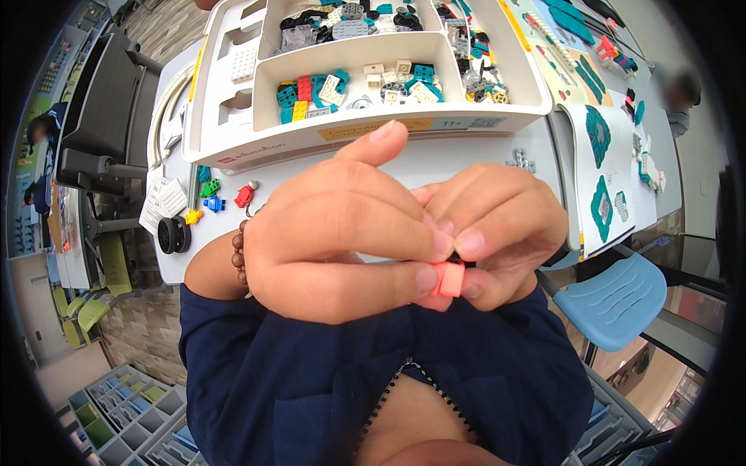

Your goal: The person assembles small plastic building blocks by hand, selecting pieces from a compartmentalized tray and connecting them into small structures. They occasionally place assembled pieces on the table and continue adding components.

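Observation:
Both hands meet in front of my chest over a small coral-pink toy brick (448,281) with a black piece at its upper side. My left hand (334,241) pinches the brick between thumb and fingers, one finger pointing up. From the other side, my right hand (501,225) closes its thumb and fingers round the black piece, most of which is hidden. Beyond the hands stands a white sorting tray (311,128), its compartments holding bricks in teal, white, black, red and yellow.
Left of my hands lie small coloured figures (214,203) and black wheels (173,234). A grey piece (521,160) rests right of the tray, beside an open instruction booklet (598,171). A blue chair (614,299) stands at the right; another person (678,93) sits beyond.

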The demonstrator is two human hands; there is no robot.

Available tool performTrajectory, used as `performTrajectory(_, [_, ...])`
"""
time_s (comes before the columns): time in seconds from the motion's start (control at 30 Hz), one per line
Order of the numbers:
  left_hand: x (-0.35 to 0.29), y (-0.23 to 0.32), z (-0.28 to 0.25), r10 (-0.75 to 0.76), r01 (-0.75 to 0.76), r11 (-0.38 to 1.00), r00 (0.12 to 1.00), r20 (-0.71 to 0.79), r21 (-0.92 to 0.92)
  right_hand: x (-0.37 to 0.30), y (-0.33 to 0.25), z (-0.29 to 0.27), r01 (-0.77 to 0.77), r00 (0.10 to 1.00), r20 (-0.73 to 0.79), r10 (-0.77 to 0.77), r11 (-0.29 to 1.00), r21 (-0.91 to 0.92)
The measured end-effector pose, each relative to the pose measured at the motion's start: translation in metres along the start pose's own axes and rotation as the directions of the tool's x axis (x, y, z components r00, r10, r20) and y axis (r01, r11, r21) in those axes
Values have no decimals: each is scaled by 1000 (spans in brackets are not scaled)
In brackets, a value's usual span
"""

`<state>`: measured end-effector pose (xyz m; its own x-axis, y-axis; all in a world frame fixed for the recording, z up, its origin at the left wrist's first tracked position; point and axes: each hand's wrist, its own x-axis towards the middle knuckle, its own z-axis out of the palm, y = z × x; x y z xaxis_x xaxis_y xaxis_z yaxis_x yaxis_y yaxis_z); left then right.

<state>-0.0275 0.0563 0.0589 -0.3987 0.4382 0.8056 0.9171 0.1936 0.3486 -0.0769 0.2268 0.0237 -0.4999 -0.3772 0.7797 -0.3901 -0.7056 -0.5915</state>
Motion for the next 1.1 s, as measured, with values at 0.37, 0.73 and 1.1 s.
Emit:
performTrajectory(0.37, [2, 5, 9, -226, 207, 938, 973, -40, -277, -1, -4, 2, 50, 998, 44, -44, 990, -135])
performTrajectory(0.73, [17, 4, -9, -223, 221, 975, 967, 123, 36, -2, -7, 1, 169, 985, 76, -154, 943, -285])
performTrajectory(1.1, [8, 3, 2, -92, 96, 967, 995, -28, 234, 0, -8, -1, 130, 991, 67, -113, 916, -379])
